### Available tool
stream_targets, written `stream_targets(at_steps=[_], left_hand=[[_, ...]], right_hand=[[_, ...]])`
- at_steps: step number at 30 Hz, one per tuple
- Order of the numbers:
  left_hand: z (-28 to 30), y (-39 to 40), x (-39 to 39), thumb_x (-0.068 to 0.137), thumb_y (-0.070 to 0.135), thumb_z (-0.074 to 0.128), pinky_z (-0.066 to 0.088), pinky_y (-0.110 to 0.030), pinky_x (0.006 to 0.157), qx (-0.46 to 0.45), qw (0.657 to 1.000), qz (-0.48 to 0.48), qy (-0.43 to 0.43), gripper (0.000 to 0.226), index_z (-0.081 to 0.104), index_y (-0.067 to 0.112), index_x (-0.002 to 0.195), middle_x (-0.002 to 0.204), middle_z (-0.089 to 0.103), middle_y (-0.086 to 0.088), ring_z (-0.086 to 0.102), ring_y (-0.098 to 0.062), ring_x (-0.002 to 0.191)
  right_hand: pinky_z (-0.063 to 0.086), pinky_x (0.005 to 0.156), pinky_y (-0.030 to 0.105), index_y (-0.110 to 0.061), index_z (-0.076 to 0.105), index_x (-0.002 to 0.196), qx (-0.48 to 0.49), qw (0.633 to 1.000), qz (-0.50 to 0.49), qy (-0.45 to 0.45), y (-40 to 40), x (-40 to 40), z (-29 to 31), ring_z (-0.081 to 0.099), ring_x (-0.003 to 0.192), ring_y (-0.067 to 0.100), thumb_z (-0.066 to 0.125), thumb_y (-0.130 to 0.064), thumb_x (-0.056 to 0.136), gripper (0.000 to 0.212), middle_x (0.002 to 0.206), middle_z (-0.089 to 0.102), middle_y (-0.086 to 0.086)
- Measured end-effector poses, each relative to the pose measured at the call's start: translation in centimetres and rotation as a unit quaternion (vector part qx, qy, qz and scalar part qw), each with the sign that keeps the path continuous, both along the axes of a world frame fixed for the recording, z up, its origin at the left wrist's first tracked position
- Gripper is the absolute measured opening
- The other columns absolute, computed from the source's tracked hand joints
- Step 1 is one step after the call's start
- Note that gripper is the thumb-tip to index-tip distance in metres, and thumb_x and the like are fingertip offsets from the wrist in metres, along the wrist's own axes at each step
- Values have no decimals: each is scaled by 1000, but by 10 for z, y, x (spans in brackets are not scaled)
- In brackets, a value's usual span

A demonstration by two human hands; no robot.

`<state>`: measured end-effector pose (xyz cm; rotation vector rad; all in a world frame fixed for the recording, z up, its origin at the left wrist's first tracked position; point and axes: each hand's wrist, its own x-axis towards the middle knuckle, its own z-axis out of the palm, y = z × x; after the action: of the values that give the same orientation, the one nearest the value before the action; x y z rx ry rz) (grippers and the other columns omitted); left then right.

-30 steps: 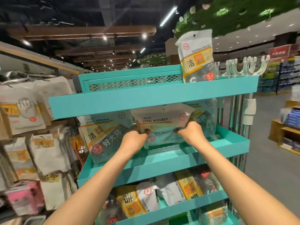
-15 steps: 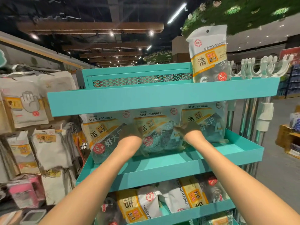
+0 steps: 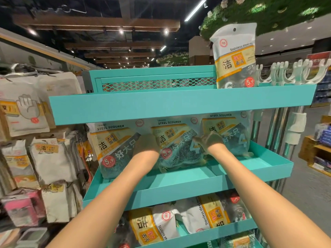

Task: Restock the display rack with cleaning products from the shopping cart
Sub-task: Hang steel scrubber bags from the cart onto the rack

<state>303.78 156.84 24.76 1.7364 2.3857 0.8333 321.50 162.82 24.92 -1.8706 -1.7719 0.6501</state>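
A teal display rack (image 3: 179,192) fills the view. Three steel scourer packs stand in a row at the back of its middle shelf: a left pack (image 3: 114,147), a middle pack (image 3: 177,145) and a right pack (image 3: 232,133). My left hand (image 3: 146,144) holds the middle pack's left edge and my right hand (image 3: 209,142) holds its right edge, thumb over the front. Both hands lie in the shadow of the top shelf (image 3: 179,102), so the fingers are dim. The shopping cart is out of view.
One stainless steel scourer pack (image 3: 234,56) stands on the top shelf at the right. Several packs (image 3: 197,217) lie on the shelf below. Glove packs (image 3: 26,111) hang at the left. Metal poles with white hooks (image 3: 295,72) stand right of the rack.
Both hands pushed the middle pack from a tilted position at the shelf's front back to upright between the other two packs. The camera moved slightly closer.
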Motion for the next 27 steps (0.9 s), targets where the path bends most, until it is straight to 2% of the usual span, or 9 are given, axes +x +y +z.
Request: stream_targets(at_steps=[2, 3, 5, 7, 10, 13, 17, 22, 27], left_hand=[[7, -4, 0, 102, 36, 28, 36, -22, 46, -16, 1000, -9, 3, 47, 41, 13, 64, 60, 41, 2, 41, -12, 48], [11, -8, 0, 102, 37, 29, 36, -22, 45, -22, 1000, -13, 10, 47, 44, 12, 65, 60, 43, 1, 44, -13, 49], [18, -20, 2, 101, 31, 34, 41, -25, 49, -48, 998, -23, 37, 41, 52, 9, 71, 63, 46, 0, 49, -16, 54], [22, -34, 10, 98, 16, 41, 45, -31, 60, -50, 995, -61, 62, 30, 51, 6, 72, 65, 46, -3, 51, -22, 63], [16, -50, 30, 91, 10, 48, 41, -36, 64, 44, 983, -136, 119, 16, 54, 3, 78, 70, 48, -8, 55, -33, 79], [6, -52, 44, 91, 10, 49, 39, -37, 65, 36, 973, -174, 150, 13, 60, 4, 89, 84, 56, -13, 50, -35, 77], [-5, -58, 60, 87, 4, 47, 47, -42, 70, 37, 958, -241, 151, 14, 60, 3, 89, 91, 62, -19, 53, -36, 81], [-14, -91, 131, 90, 7, 48, 46, -42, 77, 78, 909, -365, 186, 18, 57, 7, 106, 105, 61, -19, 57, -40, 100], [-40, -145, 221, 94, 17, 49, 45, -44, 83, 95, 825, -534, 162, 20, 55, 6, 109, 111, 62, -20, 56, -40, 107]], right_hand=[[34, 46, 21, -4, 52, 83, 42, 999, -16, -23, -5, 3, 1, 45, 51, 16, 49, -51, 91, 48, 70, 54, 7], [36, 49, 21, -2, 57, 90, 59, 997, -24, -41, -10, 4, 1, 51, 57, 19, 49, -44, 94, 43, 76, 58, 9], [41, 60, 17, 0, 60, 109, 77, 996, -37, -38, -21, 7, 3, 61, 89, 25, 42, -20, 99, 28, 104, 63, 12], [45, 70, 22, -2, 63, 104, 107, 991, -47, -63, -36, 8, 4, 60, 96, 26, 42, -7, 96, 23, 106, 63, 11], [42, 66, 29, 3, 64, 84, 175, 981, -50, -70, -57, 11, -3, 58, 83, 31, 51, -6, 87, 16, 78, 57, 12], [48, 75, 36, -4, 64, 87, 208, 974, -50, -80, -81, 16, -14, 59, 90, 33, 51, -8, 86, 13, 88, 64, 13], [48, 81, 40, -9, 61, 89, 239, 962, -93, -88, -113, 35, -20, 58, 95, 33, 51, -10, 87, 10, 96, 65, 14], [46, 76, 40, -6, 59, 90, 247, 937, -171, -179, -175, 75, -33, 57, 95, 36, 47, -8, 86, 12, 97, 62, 15], [42, 73, 37, -7, 58, 96, 155, 903, -324, -234, -283, 146, -62, 56, 99, 36, 49, -10, 87, 13, 104, 61, 15]])
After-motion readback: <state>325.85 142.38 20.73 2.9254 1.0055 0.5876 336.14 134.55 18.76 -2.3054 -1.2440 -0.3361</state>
